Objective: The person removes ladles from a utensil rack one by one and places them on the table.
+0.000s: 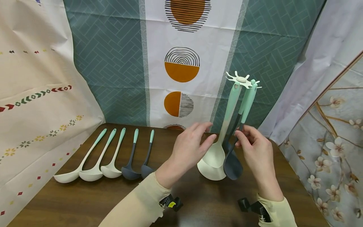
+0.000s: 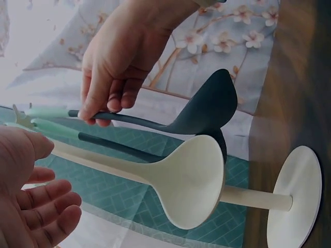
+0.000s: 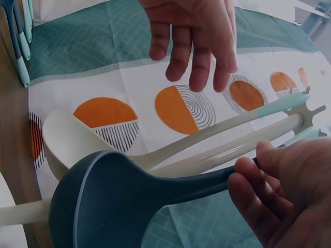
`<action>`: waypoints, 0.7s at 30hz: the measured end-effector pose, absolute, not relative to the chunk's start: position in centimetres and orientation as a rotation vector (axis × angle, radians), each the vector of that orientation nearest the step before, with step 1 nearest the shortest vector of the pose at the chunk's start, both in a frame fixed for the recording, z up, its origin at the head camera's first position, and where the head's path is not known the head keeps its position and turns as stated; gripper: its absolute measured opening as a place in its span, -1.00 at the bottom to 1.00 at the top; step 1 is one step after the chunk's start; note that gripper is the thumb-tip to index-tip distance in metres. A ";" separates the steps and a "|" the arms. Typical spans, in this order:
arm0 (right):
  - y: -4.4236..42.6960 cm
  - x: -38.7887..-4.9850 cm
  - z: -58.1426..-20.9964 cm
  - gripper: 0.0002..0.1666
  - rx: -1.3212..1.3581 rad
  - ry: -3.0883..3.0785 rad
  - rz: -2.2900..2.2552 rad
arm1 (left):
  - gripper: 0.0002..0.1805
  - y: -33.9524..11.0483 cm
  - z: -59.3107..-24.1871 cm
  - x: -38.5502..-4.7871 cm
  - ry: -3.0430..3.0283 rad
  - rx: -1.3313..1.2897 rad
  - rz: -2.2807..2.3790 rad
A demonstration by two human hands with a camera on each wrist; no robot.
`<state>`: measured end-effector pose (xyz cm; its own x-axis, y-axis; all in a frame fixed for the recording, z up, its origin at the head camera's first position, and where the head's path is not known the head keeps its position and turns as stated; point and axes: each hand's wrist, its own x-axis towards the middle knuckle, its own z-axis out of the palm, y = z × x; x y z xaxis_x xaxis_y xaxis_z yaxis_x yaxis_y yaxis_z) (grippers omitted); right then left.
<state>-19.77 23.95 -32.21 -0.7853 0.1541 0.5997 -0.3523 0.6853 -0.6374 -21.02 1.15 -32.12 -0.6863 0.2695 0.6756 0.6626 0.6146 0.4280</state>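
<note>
A cream utensil stand with a hooked top (image 1: 241, 79) and a round base (image 1: 204, 174) is on the right of the table. My right hand (image 1: 257, 149) pinches the neck of a dark blue-grey ladle (image 1: 233, 166) whose mint handle reaches up to the hooks. Behind it another dark utensil (image 2: 121, 145) hangs, its head mostly hidden. A cream ladle (image 1: 214, 154) with a mint handle hangs at the stand's left side. My left hand (image 1: 190, 143) is beside that cream ladle, fingers extended and holding nothing; the left wrist view shows its palm.
Several ladles lie in a row on the left of the wooden table (image 1: 56, 201): cream ladles (image 1: 92, 173) at the outer end, dark ladles (image 1: 130, 172) nearer the middle. Patterned cloths hang at the back (image 1: 113, 63) and both sides.
</note>
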 end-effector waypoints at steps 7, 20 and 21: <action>23.7 -19.7 -32.4 -0.85 0.157 -2.225 1.035 | -0.59 2.1 -32.5 -21.8 -2.287 -0.726 -0.916; 23.4 -19.6 -32.5 -0.86 0.183 -2.204 1.015 | -0.60 3.6 -32.9 -22.6 -2.291 -0.715 -0.987; 23.4 -19.6 -32.5 -0.86 0.184 -2.204 1.014 | -0.60 3.7 -33.0 -22.6 -2.292 -0.711 -0.992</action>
